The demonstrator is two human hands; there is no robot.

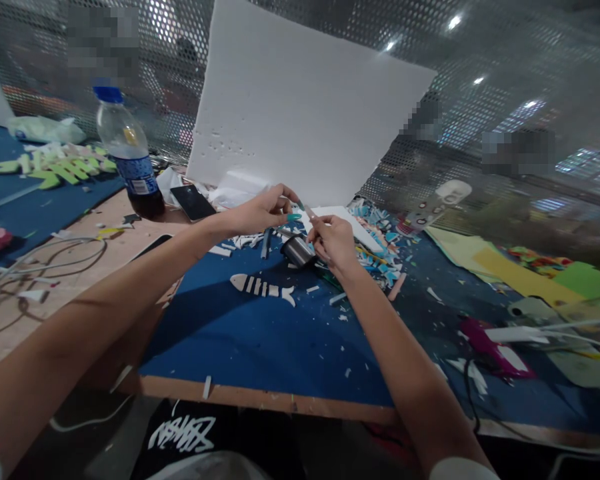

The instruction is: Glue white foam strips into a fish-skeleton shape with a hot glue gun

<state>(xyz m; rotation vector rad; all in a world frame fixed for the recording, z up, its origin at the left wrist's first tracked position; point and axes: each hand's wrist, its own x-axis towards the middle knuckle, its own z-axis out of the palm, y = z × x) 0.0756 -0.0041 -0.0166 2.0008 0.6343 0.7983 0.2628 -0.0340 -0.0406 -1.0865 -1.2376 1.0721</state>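
Observation:
My left hand (271, 208) is above the far part of the blue mat (260, 357), its thumb and forefinger, with teal nails, bent together in a pinch. Close to those tips is my right hand (336, 241), fingers curled in. Whatever small, pale thing lies between the hands is too small and blurred to name. Just below them a shiny metal cup (299, 251) lies tipped on the mat. Nearer to me rests a white segmented fish shape (263, 289), made of separate strips with a head and a tail.
Blue and white scraps (387, 267) heap behind my right hand. A white board (300, 100) leans at the back. On the left stand a soda bottle (133, 163), a phone (193, 202) and cables (75, 257). A magenta tool (497, 350) lies at the right.

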